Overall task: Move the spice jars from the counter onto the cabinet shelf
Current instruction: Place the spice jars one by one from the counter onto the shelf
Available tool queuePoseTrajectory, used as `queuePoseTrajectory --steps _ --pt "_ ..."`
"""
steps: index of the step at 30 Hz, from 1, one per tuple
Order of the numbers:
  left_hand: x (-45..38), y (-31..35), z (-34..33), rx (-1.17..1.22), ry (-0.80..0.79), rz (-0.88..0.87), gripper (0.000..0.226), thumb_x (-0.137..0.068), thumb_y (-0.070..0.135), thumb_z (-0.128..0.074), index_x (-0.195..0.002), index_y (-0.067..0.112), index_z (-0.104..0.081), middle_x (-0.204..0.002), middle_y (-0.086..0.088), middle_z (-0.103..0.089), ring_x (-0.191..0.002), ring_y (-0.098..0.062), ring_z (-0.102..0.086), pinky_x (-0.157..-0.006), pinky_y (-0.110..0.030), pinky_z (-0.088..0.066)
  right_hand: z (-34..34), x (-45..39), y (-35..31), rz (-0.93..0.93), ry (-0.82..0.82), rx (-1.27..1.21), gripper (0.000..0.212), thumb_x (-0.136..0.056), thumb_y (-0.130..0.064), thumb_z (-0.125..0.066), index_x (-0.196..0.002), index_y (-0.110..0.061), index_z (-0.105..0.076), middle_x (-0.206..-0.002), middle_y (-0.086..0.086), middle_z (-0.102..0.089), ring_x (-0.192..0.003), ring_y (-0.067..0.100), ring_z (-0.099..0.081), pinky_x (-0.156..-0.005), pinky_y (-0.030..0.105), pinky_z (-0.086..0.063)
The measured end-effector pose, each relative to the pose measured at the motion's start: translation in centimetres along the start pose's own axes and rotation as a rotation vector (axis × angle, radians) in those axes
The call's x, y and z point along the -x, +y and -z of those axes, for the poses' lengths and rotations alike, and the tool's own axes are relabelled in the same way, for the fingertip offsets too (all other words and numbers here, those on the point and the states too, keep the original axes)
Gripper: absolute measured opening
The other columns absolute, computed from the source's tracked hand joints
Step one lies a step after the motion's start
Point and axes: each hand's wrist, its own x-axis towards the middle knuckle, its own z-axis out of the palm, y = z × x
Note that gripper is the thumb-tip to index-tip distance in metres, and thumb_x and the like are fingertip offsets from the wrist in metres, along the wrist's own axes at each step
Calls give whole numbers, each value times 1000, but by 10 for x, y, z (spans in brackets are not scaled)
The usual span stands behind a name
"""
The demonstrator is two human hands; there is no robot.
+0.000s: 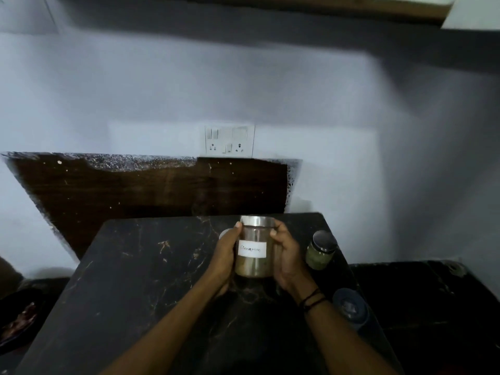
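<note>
Steel-lidded labelled jar [253, 250] clasped between left hand [226, 254] and right hand [288, 259], mid-counter [140, 280], bare marble leftward.

A white switchboard [229, 141] (two sockets along its lower row) sits on the pale wall [324, 104]. Just below it leans a dark wooden panel [151, 190], its top edge flecked white. Far above and right of the switchboard runs a brown wooden edge [351, 8].

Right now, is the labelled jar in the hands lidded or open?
Lidded: a metal cap sits on the labelled jar, held upright between the left hand and right hand.
</note>
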Motion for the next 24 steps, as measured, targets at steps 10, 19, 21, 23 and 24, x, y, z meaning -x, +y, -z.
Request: queuePoseTrajectory --steps 10,19,21,23,24 --pt "-43 161 -29 13 201 -345 49 -98 51 -42 -115 12 -67 -105 -15 -76 -100 -35 -71 -86 -48 -57 -90 -43 -123 398 -12 205 15 -93 -26 -61 -106 -19 -61 -100 2 -75 -91 19 -72 -72 31 -58" --pt "-54 313 -57 -60 245 -655 44 -87 67 -48 -104 28 -55 -99 0 -71 -85 -12 -72 -58 -22 -57 -164 -49 -246 716 -192 444 50 -80 -31 -57 -129 -40 -56 -114 -6 -68 -102 12 -66 -81 33 -58" --pt "-53 341 -62 -94 264 -721 44 -85 69 -50 -100 28 -59 -98 0 -72 -88 -14 -72 -66 -29 -59 -176 -54 -271 760 -210 442 50 -79 -30 -59 -129 -40 -58 -113 -6 -70 -102 11 -68 -83 34 -60" --pt "-55 366 -66 -102 265 -772 41 -85 66 -50 -97 29 -65 -97 -2 -74 -93 -20 -72 -78 -41 -60 -188 -61 -293 801 -183 441 48 -81 -30 -63 -129 -35 -58 -115 -6 -70 -104 12 -68 -84 32 -58" --pt "-56 378 -67 -106 266 -793 38 -86 62 -50 -94 28 -66 -97 -3 -74 -96 -23 -71 -83 -45 -58 -194 -66 -303 817 -144 443 45 -84 -30 -65 -128 -32 -56 -117 -3 -69 -105 14 -67 -84 32 -57"
